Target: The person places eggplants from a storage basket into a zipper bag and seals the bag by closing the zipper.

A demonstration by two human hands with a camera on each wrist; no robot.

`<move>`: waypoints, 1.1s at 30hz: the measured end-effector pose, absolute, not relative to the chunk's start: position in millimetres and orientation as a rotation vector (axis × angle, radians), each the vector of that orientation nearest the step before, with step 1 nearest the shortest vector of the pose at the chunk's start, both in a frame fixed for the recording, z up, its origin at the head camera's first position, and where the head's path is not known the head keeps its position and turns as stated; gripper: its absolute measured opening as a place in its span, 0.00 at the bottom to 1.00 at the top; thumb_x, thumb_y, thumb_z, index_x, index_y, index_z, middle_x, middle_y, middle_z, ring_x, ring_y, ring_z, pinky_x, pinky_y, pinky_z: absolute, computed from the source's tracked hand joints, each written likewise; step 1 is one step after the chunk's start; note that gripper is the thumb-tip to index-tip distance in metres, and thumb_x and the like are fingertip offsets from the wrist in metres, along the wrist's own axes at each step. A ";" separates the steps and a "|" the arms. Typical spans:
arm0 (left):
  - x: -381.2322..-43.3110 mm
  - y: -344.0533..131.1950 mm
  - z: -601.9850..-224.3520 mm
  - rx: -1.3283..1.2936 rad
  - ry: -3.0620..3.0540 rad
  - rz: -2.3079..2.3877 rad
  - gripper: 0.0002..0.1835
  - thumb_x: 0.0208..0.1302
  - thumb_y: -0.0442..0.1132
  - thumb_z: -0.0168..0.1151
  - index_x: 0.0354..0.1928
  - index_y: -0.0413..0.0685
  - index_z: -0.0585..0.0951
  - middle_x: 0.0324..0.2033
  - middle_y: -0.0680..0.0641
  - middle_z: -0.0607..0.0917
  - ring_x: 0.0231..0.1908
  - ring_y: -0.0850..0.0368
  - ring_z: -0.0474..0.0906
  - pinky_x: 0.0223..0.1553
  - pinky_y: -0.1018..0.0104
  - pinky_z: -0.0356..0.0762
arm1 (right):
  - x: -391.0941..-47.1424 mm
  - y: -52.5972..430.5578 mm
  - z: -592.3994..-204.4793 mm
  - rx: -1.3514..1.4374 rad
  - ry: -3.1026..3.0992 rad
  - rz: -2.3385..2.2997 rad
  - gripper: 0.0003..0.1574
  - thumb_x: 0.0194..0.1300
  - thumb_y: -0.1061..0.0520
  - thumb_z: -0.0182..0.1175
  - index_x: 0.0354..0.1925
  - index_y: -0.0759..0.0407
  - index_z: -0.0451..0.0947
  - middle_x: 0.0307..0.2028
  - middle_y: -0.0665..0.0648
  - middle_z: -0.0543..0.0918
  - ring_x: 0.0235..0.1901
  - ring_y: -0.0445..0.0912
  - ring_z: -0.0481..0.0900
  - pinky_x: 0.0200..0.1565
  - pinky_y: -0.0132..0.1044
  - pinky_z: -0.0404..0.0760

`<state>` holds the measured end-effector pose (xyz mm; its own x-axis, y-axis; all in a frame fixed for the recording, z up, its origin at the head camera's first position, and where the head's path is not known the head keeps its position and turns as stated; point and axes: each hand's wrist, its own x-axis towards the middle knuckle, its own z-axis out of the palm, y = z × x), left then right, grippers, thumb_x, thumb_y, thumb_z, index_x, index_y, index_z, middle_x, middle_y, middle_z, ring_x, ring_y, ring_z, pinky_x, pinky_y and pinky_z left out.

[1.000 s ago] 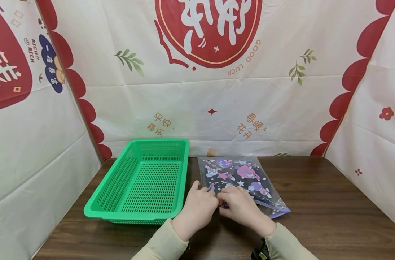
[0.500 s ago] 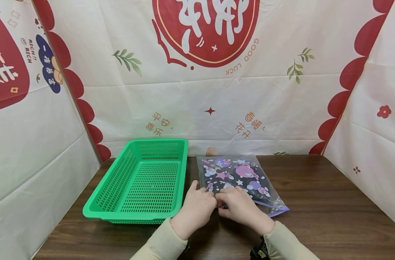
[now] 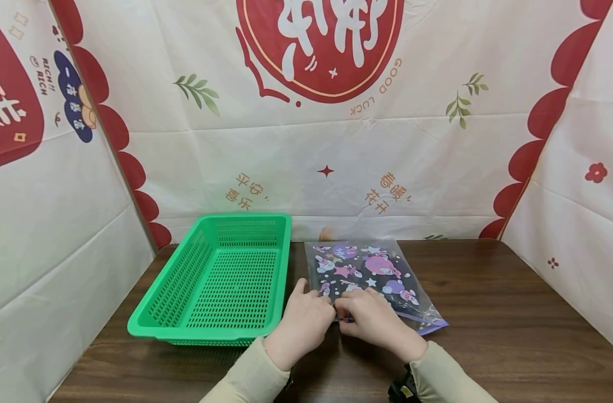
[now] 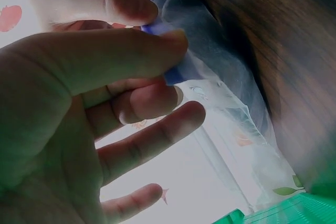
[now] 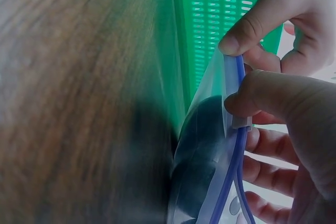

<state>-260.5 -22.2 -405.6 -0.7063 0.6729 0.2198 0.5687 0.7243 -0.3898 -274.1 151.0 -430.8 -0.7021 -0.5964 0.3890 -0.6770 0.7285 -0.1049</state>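
A clear zip bag [image 3: 382, 266] printed with pink, purple and white cartoon figures lies on the table, its purple-edged mouth towards me. Dark rounded contents [image 5: 197, 182] show through the plastic. My left hand [image 3: 306, 319] pinches the left end of the purple zip strip [image 4: 181, 72] between thumb and index finger, the other fingers spread. Close beside it, my right hand [image 3: 369, 316] pinches the strip at a small clear slider [image 5: 242, 123], thumb on the near side. Beyond that slider, in the right wrist view, the two purple edges stand apart.
Left of the bag stands a green perforated plastic basket [image 3: 141, 326], with bare mesh at its bottom. The brown wooden table [image 3: 487, 313] extends to the right. A white printed cloth [image 3: 306, 145] hangs at the back and along both sides.
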 end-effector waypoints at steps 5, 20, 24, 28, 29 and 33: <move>-260.1 -22.6 -404.5 -0.968 -2.591 0.427 0.04 0.55 0.46 0.69 0.25 0.59 0.84 0.23 0.58 0.80 0.26 0.58 0.75 0.51 0.49 0.63 | -274.6 151.9 -430.1 1.008 -2.604 0.332 0.15 0.45 0.56 0.70 0.21 0.42 0.71 0.23 0.37 0.69 0.23 0.34 0.65 0.31 0.37 0.65; -260.1 -23.1 -402.2 -0.959 -2.653 0.447 0.04 0.54 0.46 0.71 0.25 0.60 0.85 0.25 0.58 0.81 0.29 0.59 0.77 0.55 0.47 0.62 | -277.7 155.9 -428.0 1.037 -2.626 0.360 0.16 0.44 0.56 0.69 0.19 0.42 0.69 0.21 0.37 0.68 0.20 0.33 0.62 0.28 0.34 0.63; -260.8 -23.5 -402.4 -0.959 -2.652 0.443 0.04 0.54 0.46 0.70 0.25 0.60 0.85 0.24 0.57 0.82 0.29 0.59 0.77 0.55 0.47 0.61 | -278.7 157.4 -429.3 1.032 -2.626 0.370 0.17 0.43 0.56 0.69 0.19 0.42 0.68 0.21 0.36 0.68 0.20 0.32 0.62 0.28 0.34 0.64; -261.8 -23.3 -401.5 -0.932 -2.660 0.457 0.04 0.56 0.46 0.69 0.26 0.60 0.86 0.26 0.56 0.82 0.31 0.57 0.78 0.57 0.46 0.61 | -277.6 157.5 -427.4 1.028 -2.641 0.373 0.17 0.44 0.56 0.69 0.20 0.43 0.68 0.22 0.37 0.67 0.21 0.33 0.62 0.29 0.35 0.64; -262.0 -23.2 -401.0 -0.923 -2.658 0.458 0.03 0.56 0.46 0.68 0.27 0.60 0.86 0.26 0.55 0.82 0.32 0.57 0.78 0.57 0.46 0.61 | -277.6 157.5 -427.0 1.028 -2.639 0.375 0.17 0.44 0.57 0.69 0.20 0.43 0.68 0.22 0.37 0.67 0.20 0.33 0.62 0.29 0.34 0.65; -261.7 -22.5 -400.2 -0.900 -2.619 0.426 0.03 0.57 0.45 0.67 0.27 0.60 0.86 0.28 0.54 0.82 0.33 0.56 0.78 0.58 0.46 0.61 | -277.3 157.9 -425.9 1.021 -2.613 0.377 0.17 0.44 0.58 0.69 0.19 0.44 0.68 0.21 0.38 0.67 0.19 0.34 0.62 0.26 0.33 0.64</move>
<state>-261.7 -22.5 -400.2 -0.7425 0.6339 0.2165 0.5327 0.7547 -0.3829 -277.3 157.9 -425.9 -0.6983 -0.6090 0.3762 -0.6904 0.7117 -0.1296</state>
